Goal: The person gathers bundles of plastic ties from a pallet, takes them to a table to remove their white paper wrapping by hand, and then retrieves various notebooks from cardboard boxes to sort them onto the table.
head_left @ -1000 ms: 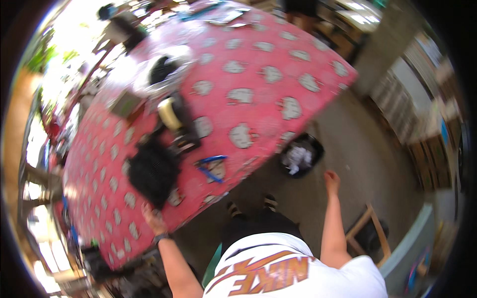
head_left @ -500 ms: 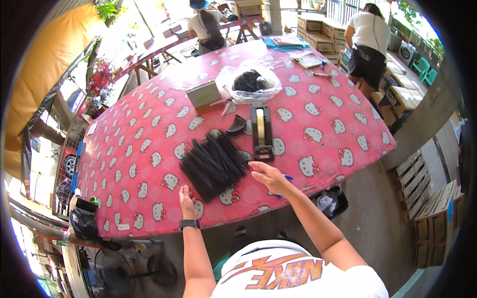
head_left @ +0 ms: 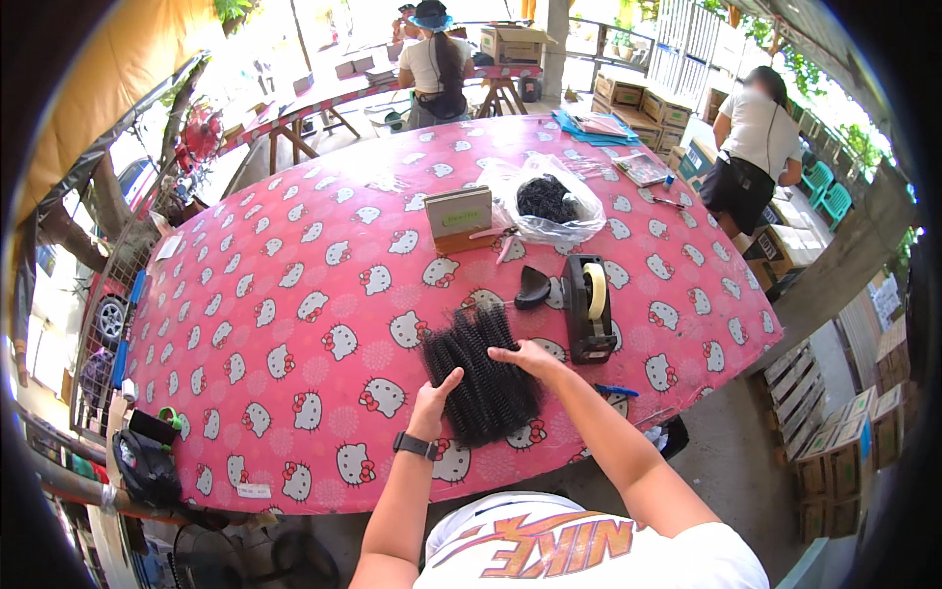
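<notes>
A thick bundle of black, tightly crimped strands, like curly hair (head_left: 483,383), lies on the pink table (head_left: 324,393) before me. My left hand (head_left: 432,402) grips its left side, thumb on top and the other fingers mostly hidden. On the upper right side my right hand (head_left: 530,360) holds the bundle, its thumb across the strands. Close to the right hand stands a black tape dispenser (head_left: 601,339) with a pale roll. A small curved black piece (head_left: 533,287) lies beyond the bundle. A blue pen-like item (head_left: 616,391) is near my right forearm.
Farther back are a small box (head_left: 458,218), pink-handled pliers (head_left: 505,240) and a clear plastic bag (head_left: 589,221) of black curly strands. Blue folders (head_left: 589,128) lie at the far edge. Two people work beyond the table, among stacked cartons (head_left: 643,123).
Both hands have closed in from either side and now hold the bundle, which looks more compact. The whole view has shifted, so the table items appear farther right and lower.
</notes>
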Demonstrator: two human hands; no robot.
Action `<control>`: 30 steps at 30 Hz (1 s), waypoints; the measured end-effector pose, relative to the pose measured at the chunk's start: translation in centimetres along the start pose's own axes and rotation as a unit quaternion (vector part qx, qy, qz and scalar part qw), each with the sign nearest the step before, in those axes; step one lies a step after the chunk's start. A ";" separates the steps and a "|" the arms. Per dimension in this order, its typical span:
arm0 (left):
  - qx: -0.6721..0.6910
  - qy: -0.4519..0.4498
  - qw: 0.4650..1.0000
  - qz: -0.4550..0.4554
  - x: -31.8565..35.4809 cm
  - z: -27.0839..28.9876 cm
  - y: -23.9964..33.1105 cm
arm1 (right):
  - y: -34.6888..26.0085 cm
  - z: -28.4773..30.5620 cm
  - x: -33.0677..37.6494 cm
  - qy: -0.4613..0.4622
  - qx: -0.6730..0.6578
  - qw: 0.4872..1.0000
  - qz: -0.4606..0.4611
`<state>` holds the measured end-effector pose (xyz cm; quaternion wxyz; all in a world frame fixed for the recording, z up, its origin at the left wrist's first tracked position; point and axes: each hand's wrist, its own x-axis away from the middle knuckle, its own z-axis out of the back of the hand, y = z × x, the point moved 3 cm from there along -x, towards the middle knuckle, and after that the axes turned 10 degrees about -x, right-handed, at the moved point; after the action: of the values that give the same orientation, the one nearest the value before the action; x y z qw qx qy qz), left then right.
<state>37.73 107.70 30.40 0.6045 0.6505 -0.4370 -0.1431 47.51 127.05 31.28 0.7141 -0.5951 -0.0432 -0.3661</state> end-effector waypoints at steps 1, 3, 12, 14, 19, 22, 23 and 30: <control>0.014 -0.024 0.998 0.062 0.1 1.5 -0.2 | -4.2 -2.0 4.2 -0.053 -0.070 0.996 0.036; 0.065 -0.089 0.985 0.136 0.1 1.0 -0.7 | -3.2 -2.5 4.7 -0.073 -0.125 0.989 0.040; 0.079 -0.139 0.987 -0.031 2.3 -0.8 2.1 | -4.9 -5.0 6.4 -0.124 -0.296 0.933 0.165; 0.025 -0.121 0.982 -0.143 2.4 -0.5 3.6 | -6.6 -4.9 7.5 -0.014 -0.249 0.914 0.319; -0.072 -0.140 0.939 -0.306 5.4 0.3 8.3 | -11.1 -4.7 12.8 0.052 -0.013 0.902 0.428; -0.462 -0.055 0.734 -0.495 5.5 2.4 7.5 | -12.5 -5.9 15.1 0.075 0.146 0.853 0.495; -0.383 -0.128 0.782 -0.475 5.1 2.7 6.9 | -11.9 -6.3 14.7 0.056 0.134 0.850 0.506; 0.222 -0.294 0.926 -0.084 6.2 3.7 8.3 | -10.5 -8.8 13.7 0.043 0.323 0.748 0.579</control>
<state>35.39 101.53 39.23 0.2750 0.7309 -0.5596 -0.2775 48.19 112.55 44.12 0.9397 -0.2235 0.2250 0.1279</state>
